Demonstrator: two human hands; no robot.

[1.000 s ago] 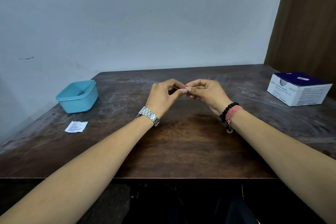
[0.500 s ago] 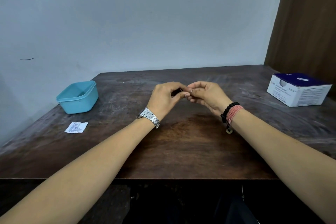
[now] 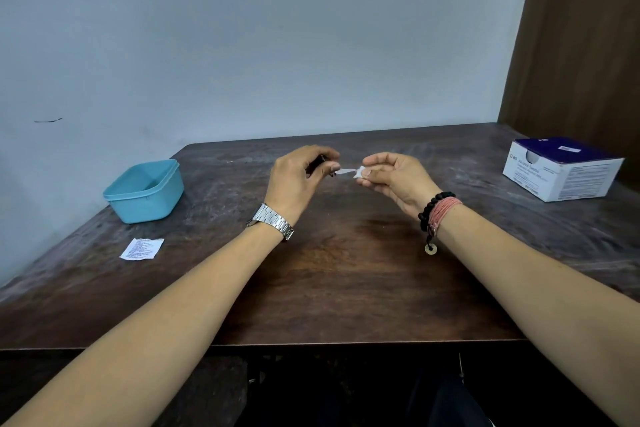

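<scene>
Both hands hover above the middle of the dark wooden table point(image 3: 346, 288). My left hand point(image 3: 298, 180), with a metal watch on its wrist, pinches one end of a thin white strip point(image 3: 346, 170). My right hand point(image 3: 394, 177), with bead and pink cord bracelets on its wrist, pinches a small white packet point(image 3: 361, 173) at the strip's other end. The strip spans the short gap between the two hands. What else the left fingers enclose is hidden.
A light blue plastic tub point(image 3: 145, 189) stands at the table's left edge. A small printed white sachet point(image 3: 141, 248) lies in front of it. A white and dark blue box of swabs point(image 3: 561, 168) sits at the far right. A grey wall stands behind.
The two hands were touching at the fingertips and have drawn apart sideways. A white strip now shows stretched between them.
</scene>
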